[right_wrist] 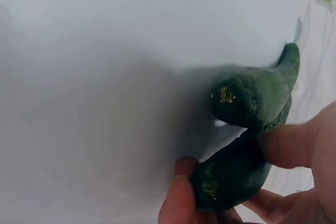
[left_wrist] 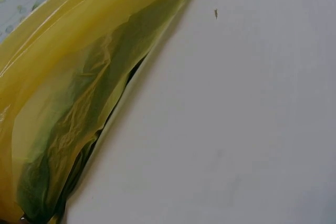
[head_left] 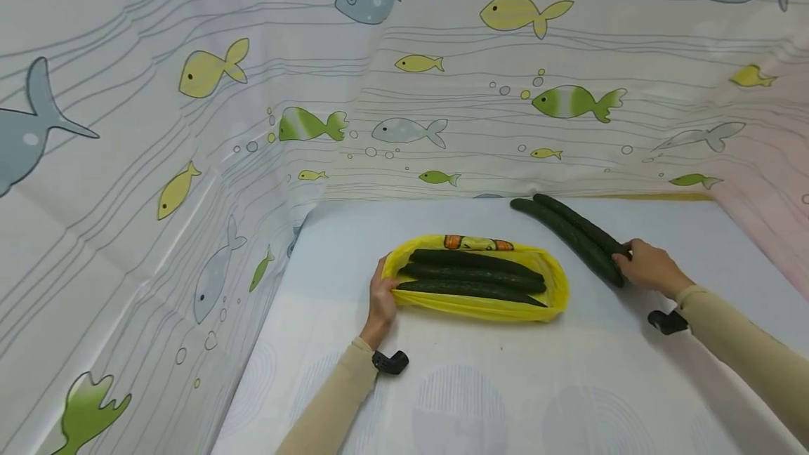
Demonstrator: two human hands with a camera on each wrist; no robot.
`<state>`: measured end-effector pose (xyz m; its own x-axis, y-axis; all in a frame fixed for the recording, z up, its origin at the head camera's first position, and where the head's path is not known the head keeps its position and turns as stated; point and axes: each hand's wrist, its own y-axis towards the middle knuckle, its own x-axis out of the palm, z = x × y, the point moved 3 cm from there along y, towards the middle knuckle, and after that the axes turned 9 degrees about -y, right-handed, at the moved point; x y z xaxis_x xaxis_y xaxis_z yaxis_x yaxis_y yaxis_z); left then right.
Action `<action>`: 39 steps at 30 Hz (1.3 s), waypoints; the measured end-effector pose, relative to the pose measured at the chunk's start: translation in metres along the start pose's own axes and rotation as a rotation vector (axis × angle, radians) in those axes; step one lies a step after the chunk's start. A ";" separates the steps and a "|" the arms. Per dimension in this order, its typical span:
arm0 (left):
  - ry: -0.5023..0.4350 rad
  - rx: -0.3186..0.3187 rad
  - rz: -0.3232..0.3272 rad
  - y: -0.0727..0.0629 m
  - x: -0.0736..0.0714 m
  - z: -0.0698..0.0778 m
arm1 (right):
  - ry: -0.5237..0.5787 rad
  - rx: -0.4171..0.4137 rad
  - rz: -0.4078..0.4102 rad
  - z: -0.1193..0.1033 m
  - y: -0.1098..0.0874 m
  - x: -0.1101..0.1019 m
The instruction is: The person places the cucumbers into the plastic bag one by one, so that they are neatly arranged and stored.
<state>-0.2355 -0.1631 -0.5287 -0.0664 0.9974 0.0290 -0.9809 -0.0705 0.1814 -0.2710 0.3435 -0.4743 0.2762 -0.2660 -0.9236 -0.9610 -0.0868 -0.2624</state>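
Note:
A yellow plastic bag (head_left: 480,310) lies with its mouth spread wide around several long dark green cucumbers (head_left: 474,274). My left hand (head_left: 381,304) grips the bag's left end, thumb at the rim. Through the thin plastic, a cucumber shows in the left wrist view, where the bag (left_wrist: 89,72) fills the upper left. To the right of the bag, two more cucumbers lie slanted side by side. My right hand (head_left: 651,269) holds the near end of the right-hand cucumber (right_wrist: 231,174) between thumb and fingers. The other cucumber (right_wrist: 252,98) lies right beside it, outside the grasp.
A white table (head_left: 442,357) with pale round patterns lies under everything. Behind it and at the left stands a fish-printed sheet (head_left: 404,90), and a pinkish sheet (head_left: 771,209) borders the right. Each wrist carries a small black camera (head_left: 390,362).

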 end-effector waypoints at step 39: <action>0.013 -0.026 0.015 -0.001 0.001 0.003 | -0.072 0.006 0.333 -0.005 -0.037 -0.044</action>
<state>-0.2345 -0.1617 -0.5260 -0.0832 0.9964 0.0187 -0.9842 -0.0851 0.1553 -0.2478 0.3541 -0.4225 -0.0538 -0.2106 -0.9761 -0.9985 -0.0009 0.0552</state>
